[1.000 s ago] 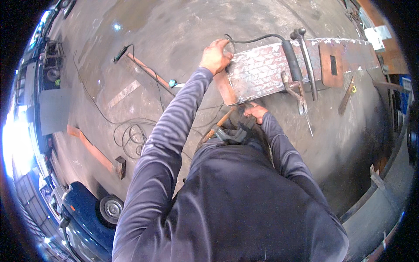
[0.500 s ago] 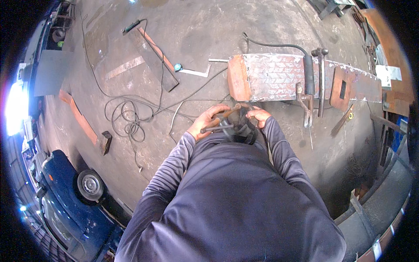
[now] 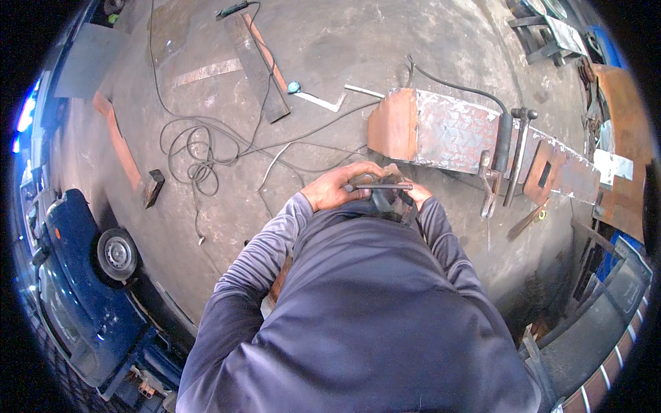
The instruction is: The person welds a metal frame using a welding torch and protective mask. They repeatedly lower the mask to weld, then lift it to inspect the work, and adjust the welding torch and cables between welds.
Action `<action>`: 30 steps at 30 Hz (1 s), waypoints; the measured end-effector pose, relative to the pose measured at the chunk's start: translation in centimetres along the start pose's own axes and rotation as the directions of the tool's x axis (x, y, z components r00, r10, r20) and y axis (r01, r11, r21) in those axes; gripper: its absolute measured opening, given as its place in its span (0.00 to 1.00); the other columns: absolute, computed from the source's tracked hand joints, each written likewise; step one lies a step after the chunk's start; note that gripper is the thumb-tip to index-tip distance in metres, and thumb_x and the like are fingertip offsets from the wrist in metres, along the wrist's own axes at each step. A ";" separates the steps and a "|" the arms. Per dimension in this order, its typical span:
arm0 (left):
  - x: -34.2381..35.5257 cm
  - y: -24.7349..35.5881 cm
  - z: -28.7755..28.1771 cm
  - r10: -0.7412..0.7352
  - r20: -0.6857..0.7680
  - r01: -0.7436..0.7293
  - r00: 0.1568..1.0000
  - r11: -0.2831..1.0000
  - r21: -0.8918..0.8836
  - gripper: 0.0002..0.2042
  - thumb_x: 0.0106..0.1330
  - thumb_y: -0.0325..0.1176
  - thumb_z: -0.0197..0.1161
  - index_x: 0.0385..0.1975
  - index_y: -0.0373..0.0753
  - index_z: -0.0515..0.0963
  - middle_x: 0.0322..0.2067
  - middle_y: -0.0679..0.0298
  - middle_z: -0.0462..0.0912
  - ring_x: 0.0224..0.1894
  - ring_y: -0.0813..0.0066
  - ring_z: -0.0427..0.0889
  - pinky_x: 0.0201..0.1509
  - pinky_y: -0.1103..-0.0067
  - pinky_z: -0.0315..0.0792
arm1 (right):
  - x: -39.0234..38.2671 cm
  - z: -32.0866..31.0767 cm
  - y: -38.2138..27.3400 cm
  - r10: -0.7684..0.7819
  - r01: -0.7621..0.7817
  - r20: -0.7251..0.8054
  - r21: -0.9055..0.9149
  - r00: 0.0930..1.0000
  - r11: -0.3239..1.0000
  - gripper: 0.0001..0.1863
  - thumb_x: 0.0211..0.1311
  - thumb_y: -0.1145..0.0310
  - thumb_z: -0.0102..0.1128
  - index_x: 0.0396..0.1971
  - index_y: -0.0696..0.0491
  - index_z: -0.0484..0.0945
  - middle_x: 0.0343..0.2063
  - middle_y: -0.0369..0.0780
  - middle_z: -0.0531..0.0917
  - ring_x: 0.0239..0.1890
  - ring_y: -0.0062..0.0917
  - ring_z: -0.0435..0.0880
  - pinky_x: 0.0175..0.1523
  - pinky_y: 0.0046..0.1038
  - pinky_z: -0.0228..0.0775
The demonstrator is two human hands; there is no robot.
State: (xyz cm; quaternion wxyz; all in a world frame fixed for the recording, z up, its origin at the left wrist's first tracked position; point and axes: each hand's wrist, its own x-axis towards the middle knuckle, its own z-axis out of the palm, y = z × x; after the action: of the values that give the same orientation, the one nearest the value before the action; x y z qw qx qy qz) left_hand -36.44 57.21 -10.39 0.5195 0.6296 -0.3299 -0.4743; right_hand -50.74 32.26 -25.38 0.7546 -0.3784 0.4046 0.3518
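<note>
My left hand (image 3: 339, 186) is closed on a metal screw clamp (image 3: 377, 186) with a dark crossbar, held close to my waist. My right hand (image 3: 416, 195) grips the same clamp from the other side, its fingers partly hidden. Just beyond them lies a long steel box beam (image 3: 457, 132) with a rusty end and mottled grey top. On it rest a black handle with a cable (image 3: 505, 124), a steel T-bar (image 3: 520, 144), pliers-like metal pieces (image 3: 490, 184) and a rusty plate with a rectangular hole (image 3: 540, 172).
Looped cables (image 3: 200, 155) cover the floor at left, near copper-coloured strips (image 3: 122, 144), a dark flat bar (image 3: 272, 107), a round blue-topped item (image 3: 293, 87) and an angled strip (image 3: 320, 103). A blue vehicle (image 3: 79, 275) is at lower left, rusty sheets (image 3: 620, 117) at right.
My left hand has come back from the beam's end to the clamp, joining my right hand. The clamp's crossbar now lies level across my fingers. The view has shifted, showing more floor.
</note>
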 end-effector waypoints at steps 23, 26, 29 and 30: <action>0.8 7.6 -1.0 0.176 -0.178 -0.073 0.968 0.878 0.473 0.16 0.53 0.36 0.69 0.41 0.39 0.79 0.37 0.57 0.80 0.43 0.59 0.78 0.47 0.69 0.71 | 0.3 -0.4 1.0 -0.045 0.020 0.102 0.238 0.994 0.971 0.22 0.57 0.77 0.54 0.54 0.52 0.71 0.45 0.39 0.81 0.46 0.29 0.80 0.53 0.39 0.73; 1.0 8.8 -1.1 0.129 -0.203 -0.017 0.971 0.880 0.475 0.15 0.54 0.36 0.69 0.40 0.39 0.80 0.32 0.57 0.80 0.36 0.58 0.79 0.41 0.70 0.72 | 0.4 -0.2 0.6 -0.035 0.023 0.065 0.172 0.997 0.985 0.23 0.54 0.78 0.56 0.53 0.52 0.71 0.44 0.38 0.81 0.47 0.29 0.80 0.52 0.41 0.75; 1.2 10.3 -1.2 -0.060 -0.213 0.155 0.975 0.871 0.466 0.14 0.57 0.34 0.66 0.42 0.39 0.78 0.27 0.58 0.79 0.31 0.63 0.79 0.37 0.72 0.73 | 1.5 -1.4 1.7 -0.050 0.030 0.080 0.240 0.996 0.970 0.22 0.53 0.77 0.57 0.51 0.53 0.72 0.43 0.38 0.81 0.47 0.29 0.80 0.52 0.42 0.73; 1.3 10.4 -1.2 -0.128 -0.214 0.217 0.968 0.854 0.473 0.14 0.58 0.34 0.64 0.44 0.39 0.78 0.26 0.59 0.79 0.29 0.65 0.78 0.36 0.73 0.72 | 1.8 -1.9 2.1 -0.050 0.027 0.090 0.243 0.995 0.970 0.22 0.53 0.76 0.58 0.50 0.53 0.72 0.43 0.37 0.80 0.46 0.29 0.80 0.52 0.42 0.73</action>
State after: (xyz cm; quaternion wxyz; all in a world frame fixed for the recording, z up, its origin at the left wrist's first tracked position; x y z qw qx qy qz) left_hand -34.07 53.95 -0.67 0.3240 0.8072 -0.3350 -0.3623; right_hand -52.40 31.99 -28.26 0.8201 -0.2743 0.4007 0.3027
